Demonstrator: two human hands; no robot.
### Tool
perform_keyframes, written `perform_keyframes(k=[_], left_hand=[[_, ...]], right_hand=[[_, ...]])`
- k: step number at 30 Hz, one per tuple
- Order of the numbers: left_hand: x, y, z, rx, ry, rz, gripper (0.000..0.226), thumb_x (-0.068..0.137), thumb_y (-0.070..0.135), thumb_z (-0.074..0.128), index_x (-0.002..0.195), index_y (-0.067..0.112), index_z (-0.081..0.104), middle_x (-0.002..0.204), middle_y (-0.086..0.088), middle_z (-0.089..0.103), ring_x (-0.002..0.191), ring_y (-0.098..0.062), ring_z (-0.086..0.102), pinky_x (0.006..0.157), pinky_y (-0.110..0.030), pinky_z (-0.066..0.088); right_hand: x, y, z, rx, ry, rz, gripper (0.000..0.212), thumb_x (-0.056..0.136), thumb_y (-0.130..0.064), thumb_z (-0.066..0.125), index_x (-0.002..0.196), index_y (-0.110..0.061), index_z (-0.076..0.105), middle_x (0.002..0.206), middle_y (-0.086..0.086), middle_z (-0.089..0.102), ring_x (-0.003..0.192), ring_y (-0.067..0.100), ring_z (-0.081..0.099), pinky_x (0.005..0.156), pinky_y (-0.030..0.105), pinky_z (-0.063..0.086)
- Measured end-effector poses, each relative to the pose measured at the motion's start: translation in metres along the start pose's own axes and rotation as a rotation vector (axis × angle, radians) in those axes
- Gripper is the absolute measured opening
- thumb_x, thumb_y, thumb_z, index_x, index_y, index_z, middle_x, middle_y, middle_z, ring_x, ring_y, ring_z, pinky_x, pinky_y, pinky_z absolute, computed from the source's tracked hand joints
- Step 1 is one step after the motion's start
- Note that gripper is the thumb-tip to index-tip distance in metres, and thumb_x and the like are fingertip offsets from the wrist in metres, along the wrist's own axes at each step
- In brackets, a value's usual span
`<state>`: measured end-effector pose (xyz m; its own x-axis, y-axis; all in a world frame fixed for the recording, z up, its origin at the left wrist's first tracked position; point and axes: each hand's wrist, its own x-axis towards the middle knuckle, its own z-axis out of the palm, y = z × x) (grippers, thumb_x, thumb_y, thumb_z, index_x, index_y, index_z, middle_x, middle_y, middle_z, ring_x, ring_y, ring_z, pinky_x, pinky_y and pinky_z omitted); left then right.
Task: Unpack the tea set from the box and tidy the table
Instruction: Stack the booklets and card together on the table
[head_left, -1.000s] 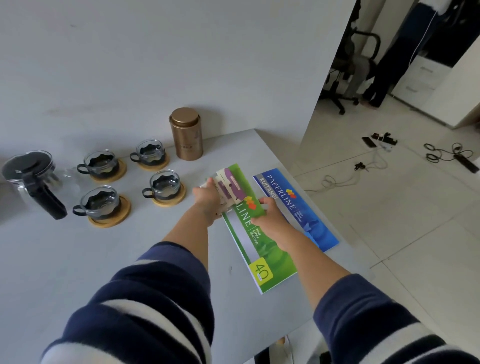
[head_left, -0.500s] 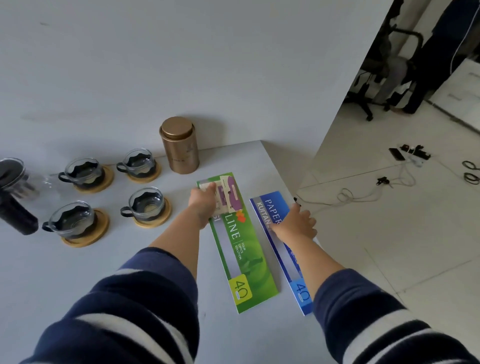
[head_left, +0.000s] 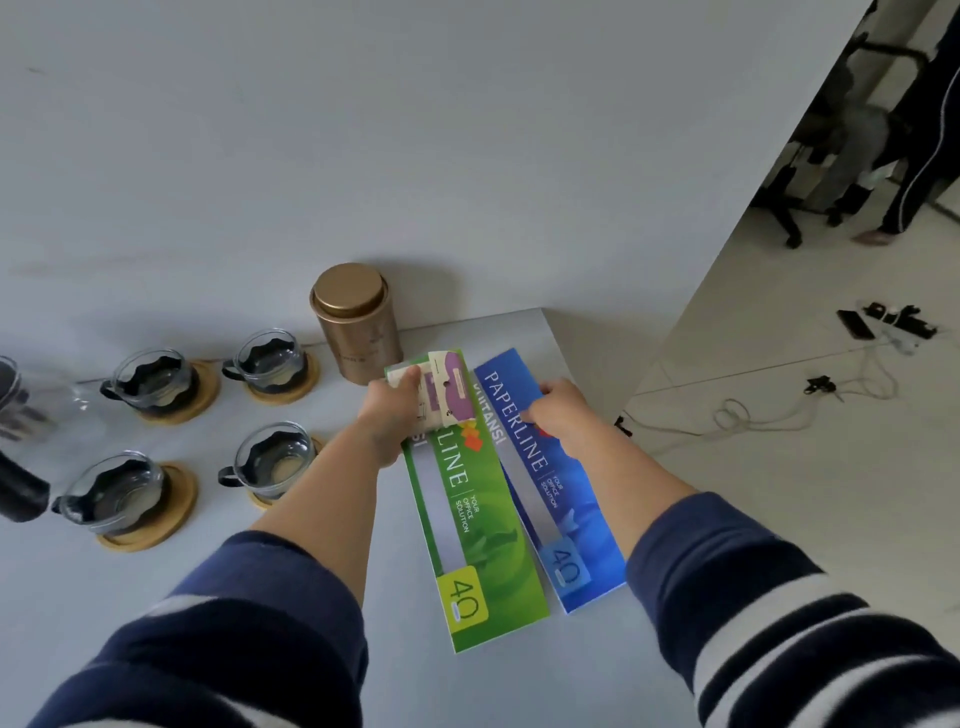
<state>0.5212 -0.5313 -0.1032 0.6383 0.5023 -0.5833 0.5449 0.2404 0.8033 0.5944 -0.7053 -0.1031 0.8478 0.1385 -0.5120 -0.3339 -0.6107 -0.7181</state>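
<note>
Table (head_left: 291, 582), white. Four glass tea cups, each on a wooden coaster, sit in a two-by-two group at left: rear pair (head_left: 150, 379) and (head_left: 270, 361), front pair (head_left: 111, 493) and (head_left: 272, 460); their contents I cannot make out. Gold tea tin (head_left: 356, 322), lid on, stands by the wall. My left hand (head_left: 395, 415) grips a purple-and-cream card (head_left: 449, 397) over the green Paperline pad (head_left: 478, 519). My right hand (head_left: 558, 413) is closed on the blue Paperline pad (head_left: 561, 509), just beside the green one.

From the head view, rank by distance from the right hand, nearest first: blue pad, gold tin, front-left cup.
1. Blue pad: under the right hand, touching.
2. Gold tin: back, left of it.
3. Front-left cup: far left, on its coaster.
</note>
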Motion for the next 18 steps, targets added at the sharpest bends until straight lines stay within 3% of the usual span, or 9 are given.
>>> perform_keyframes(k=[2,4,7,9,12,14,16,18], left_hand=[[0.014,0.006,0.004,0.007,0.039,-0.016,0.046,0.097,0.044,0.044,0.123,0.006,0.044,0.109,-0.012,0.067,0.091,-0.029,0.065,0.093,-0.047,0.052],[0.024,0.012,0.01,0.032,0.085,-0.044,0.045,0.096,0.047,0.045,0.115,0.007,0.036,0.104,-0.01,0.064,0.1,-0.03,0.064,0.095,-0.049,0.05],[0.035,0.024,0.024,0.014,0.101,-0.068,0.039,0.096,0.047,0.045,0.111,0.014,0.03,0.092,-0.005,0.058,0.099,-0.028,0.062,0.096,-0.047,0.049],[0.043,0.033,0.032,0.026,0.092,-0.049,0.045,0.097,0.046,0.044,0.12,0.01,0.032,0.094,-0.004,0.059,0.099,-0.027,0.06,0.095,-0.044,0.049],[0.058,0.043,0.044,0.082,0.102,0.007,0.064,0.096,0.045,0.047,0.14,0.002,0.03,0.13,-0.016,0.055,0.118,-0.035,0.056,0.1,-0.046,0.046],[0.067,0.048,0.05,0.093,0.106,0.038,0.067,0.096,0.041,0.049,0.141,-0.005,0.031,0.138,-0.023,0.049,0.123,-0.038,0.053,0.101,-0.046,0.046],[0.075,0.053,0.056,0.083,0.104,0.057,0.064,0.097,0.04,0.047,0.139,-0.007,0.034,0.138,-0.023,0.05,0.123,-0.037,0.054,0.099,-0.042,0.047],[0.086,0.058,0.064,0.085,0.104,0.061,0.065,0.097,0.042,0.045,0.14,-0.007,0.036,0.139,-0.021,0.049,0.124,-0.035,0.053,0.1,-0.042,0.047]], right_hand=[[0.017,-0.019,0.004,0.112,0.011,-0.009,0.03,0.085,0.008,0.048,0.113,0.008,0.059,0.093,0.018,0.066,0.073,0.022,0.054,0.06,0.031,0.043],[0.032,-0.034,0.01,0.218,0.016,-0.013,0.04,0.087,0.007,0.042,0.124,0.0,0.054,0.098,0.014,0.061,0.077,0.021,0.055,0.058,0.028,0.044],[0.051,-0.045,0.018,0.343,0.03,-0.015,0.052,0.089,0.004,0.038,0.139,-0.009,0.038,0.11,0.009,0.053,0.088,0.021,0.052,0.055,0.022,0.041],[0.06,-0.043,0.022,0.407,0.057,-0.011,0.056,0.088,0.004,0.036,0.142,-0.012,0.036,0.123,0.011,0.054,0.09,0.021,0.052,0.056,0.021,0.041],[0.071,-0.038,0.026,0.409,0.107,-0.046,0.059,0.088,0.006,0.033,0.144,-0.012,0.035,0.142,0.01,0.046,0.101,0.02,0.052,0.082,0.029,0.049],[0.074,-0.037,0.028,0.395,0.135,-0.069,0.059,0.087,0.005,0.033,0.145,-0.01,0.036,0.147,0.01,0.043,0.11,0.021,0.051,0.1,0.037,0.045],[0.077,-0.036,0.029,0.372,0.144,-0.082,0.057,0.088,0.004,0.033,0.144,-0.008,0.038,0.148,0.01,0.043,0.123,0.025,0.05,0.106,0.038,0.04],[0.077,-0.037,0.03,0.283,0.159,-0.088,0.054,0.089,0.003,0.034,0.141,-0.009,0.043,0.143,0.008,0.048,0.131,0.027,0.043,0.1,0.032,0.039]])
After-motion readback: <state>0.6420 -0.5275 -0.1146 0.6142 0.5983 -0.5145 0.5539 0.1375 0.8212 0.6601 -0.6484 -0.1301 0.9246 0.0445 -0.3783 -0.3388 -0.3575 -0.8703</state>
